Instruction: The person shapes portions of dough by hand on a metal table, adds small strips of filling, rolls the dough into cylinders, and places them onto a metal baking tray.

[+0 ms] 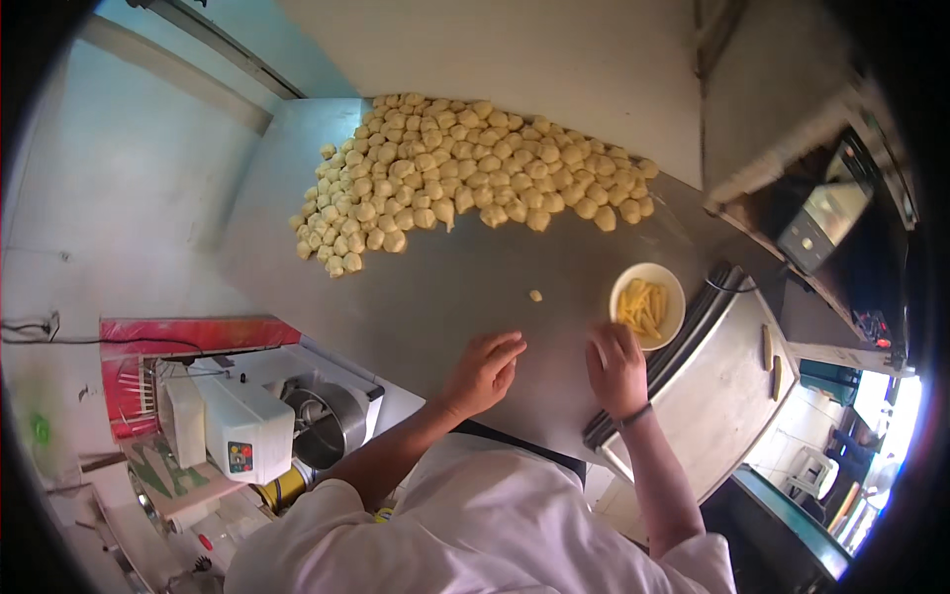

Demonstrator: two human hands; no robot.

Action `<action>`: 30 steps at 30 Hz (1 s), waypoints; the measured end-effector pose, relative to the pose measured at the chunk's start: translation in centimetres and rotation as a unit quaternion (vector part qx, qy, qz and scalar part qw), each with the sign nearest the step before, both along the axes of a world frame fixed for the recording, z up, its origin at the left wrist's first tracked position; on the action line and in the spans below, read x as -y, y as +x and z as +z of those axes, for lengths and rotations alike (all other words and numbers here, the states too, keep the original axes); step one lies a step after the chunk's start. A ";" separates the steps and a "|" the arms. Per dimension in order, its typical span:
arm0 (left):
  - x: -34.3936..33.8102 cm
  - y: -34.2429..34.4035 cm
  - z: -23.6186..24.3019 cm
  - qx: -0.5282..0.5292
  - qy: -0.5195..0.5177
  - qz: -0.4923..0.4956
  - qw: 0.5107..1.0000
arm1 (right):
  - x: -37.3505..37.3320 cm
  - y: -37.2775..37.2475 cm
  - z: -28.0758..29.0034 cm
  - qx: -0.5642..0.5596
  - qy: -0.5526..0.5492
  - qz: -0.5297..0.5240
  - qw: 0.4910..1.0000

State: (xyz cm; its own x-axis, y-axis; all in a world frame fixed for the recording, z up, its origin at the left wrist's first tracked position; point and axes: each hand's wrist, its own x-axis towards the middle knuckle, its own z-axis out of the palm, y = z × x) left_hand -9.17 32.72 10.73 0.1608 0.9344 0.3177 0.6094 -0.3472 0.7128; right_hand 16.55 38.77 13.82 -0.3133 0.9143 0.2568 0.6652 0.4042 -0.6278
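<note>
Steel bench (416, 297) carries one large heap of dough pieces (465, 173), too many to count, spread across its far side. One white bowl (648, 305) of yellow strips, long axes running mostly near-to-far, sits just beyond the right hand (616, 368). One stray dough piece (535, 295) lies apart. Left hand (485, 371) rests flat, fingers loosely curled, empty; right fingers' grip cannot be told.

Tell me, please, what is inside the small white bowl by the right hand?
The white bowl holds pale yellow strips; the right hand covers its lower-left rim.

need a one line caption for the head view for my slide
Both hands, left hand and right hand, rest on a steel table beside a bowl of yellow strips, dough balls heaped beyond.
</note>
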 end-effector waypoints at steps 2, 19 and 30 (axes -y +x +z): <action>-1.9 -3.4 -0.4 0.006 -0.014 -0.005 1.000 | -4.6 -4.7 -2.7 0.048 0.035 -0.010 0.998; -12.8 -14.2 -2.3 -0.025 -0.025 0.038 0.999 | -11.2 -19.1 -3.3 0.044 -0.054 -0.099 0.993; -18.3 -6.0 -3.2 -0.123 -0.067 0.071 0.988 | 9.4 -11.1 -0.9 -0.125 -0.224 -0.152 0.955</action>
State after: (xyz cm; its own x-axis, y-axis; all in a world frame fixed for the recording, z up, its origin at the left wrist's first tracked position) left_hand -15.13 50.98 7.50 0.0812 0.9843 0.1569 0.8054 -0.1575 0.5714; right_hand 5.48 29.41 12.91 0.0031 0.9887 -0.1497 0.5163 -0.1297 -0.8465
